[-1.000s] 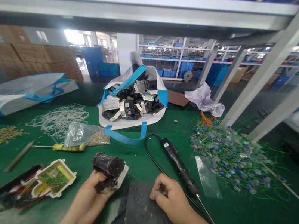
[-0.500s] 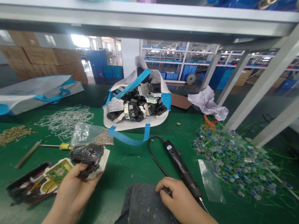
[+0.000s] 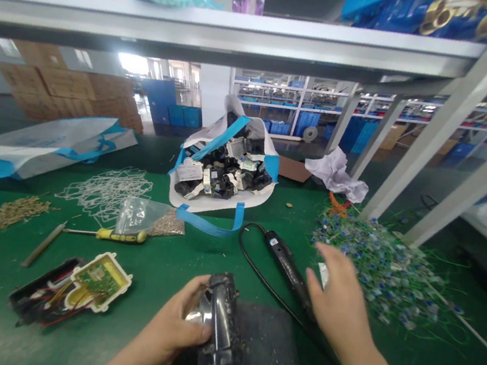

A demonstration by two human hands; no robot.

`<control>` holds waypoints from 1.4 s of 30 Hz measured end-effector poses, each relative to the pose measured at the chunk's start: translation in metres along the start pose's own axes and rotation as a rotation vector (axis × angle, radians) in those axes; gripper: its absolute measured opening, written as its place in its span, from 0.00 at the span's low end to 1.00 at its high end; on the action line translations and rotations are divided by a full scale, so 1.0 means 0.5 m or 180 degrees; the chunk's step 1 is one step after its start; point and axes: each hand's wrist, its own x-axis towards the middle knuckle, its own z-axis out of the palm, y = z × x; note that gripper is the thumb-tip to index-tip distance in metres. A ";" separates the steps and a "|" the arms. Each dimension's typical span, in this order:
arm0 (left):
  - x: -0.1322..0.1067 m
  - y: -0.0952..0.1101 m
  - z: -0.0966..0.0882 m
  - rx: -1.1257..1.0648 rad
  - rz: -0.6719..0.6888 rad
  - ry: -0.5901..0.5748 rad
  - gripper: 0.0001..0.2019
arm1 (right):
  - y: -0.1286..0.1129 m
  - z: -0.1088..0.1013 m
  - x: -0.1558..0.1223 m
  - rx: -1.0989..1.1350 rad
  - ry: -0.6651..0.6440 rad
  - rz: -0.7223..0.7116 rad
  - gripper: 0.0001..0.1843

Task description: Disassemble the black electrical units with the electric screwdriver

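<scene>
My left hand is closed around a black plastic device housing, held tilted over a dark worn mat. My right hand, fingers spread, hovers beside a black electric screwdriver with a cord; whether it touches the tool I cannot tell. The screwdriver's tip is hidden behind that hand. To the left lies an opened device with loose wires and a yellow-lined white cover holding a circuit board.
A white bag full of black and white parts stands at the back. A yellow-handled screwdriver, white wire pieces and small tan parts lie left. Green-wired parts are heaped right, under a metal shelf.
My left hand has brought the black housing rightward and down over the mat, turning it. My right hand has left the mat's edge, moved right and up, and spread its fingers.
</scene>
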 end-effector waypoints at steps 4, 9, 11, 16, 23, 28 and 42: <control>0.011 -0.027 -0.006 0.0137 0.0070 -0.0157 0.30 | -0.083 0.051 -0.053 0.0546 -0.1661 -0.0381 0.17; 0.008 -0.025 0.007 0.1352 0.0199 0.0065 0.17 | -0.109 0.070 -0.080 0.0420 -0.2191 -0.0506 0.19; 0.008 -0.019 0.009 0.1911 0.0322 0.0281 0.11 | -0.106 0.069 -0.082 0.0274 -0.2317 -0.0477 0.20; 0.009 -0.022 0.004 0.2165 0.0514 0.0551 0.09 | -0.100 0.077 -0.077 -0.0480 -0.2439 -0.0303 0.22; 0.008 -0.040 0.012 0.1661 0.0742 0.0598 0.10 | -0.037 0.077 -0.044 -0.1418 -0.1643 -0.0129 0.21; 0.008 -0.043 0.017 0.2151 0.0759 0.0088 0.11 | 0.012 0.071 -0.028 -0.1293 -0.1624 0.0190 0.24; -0.029 -0.037 0.021 0.3258 0.1086 -0.0180 0.34 | 0.004 0.002 0.039 0.0892 -0.0755 0.0990 0.32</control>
